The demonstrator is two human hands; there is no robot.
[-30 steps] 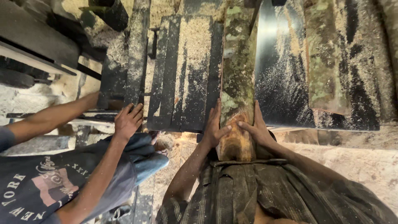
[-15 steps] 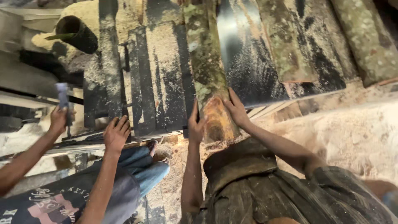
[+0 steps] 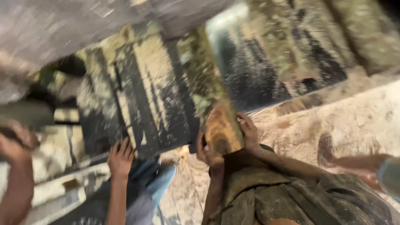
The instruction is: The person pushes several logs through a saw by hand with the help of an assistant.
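Since earlier, view swung left; my left hand (image 3: 203, 146) and right hand (image 3: 250, 132) clasp the mossy bark-covered log's (image 3: 214, 112) near end, axis running straight away.

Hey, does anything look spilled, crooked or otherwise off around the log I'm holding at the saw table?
Pale sawdust is strewn in streaks over the dark saw table and heaped on the ground to the right. The log lies askew between your left hand and right hand. A bare foot stands in the sawdust.
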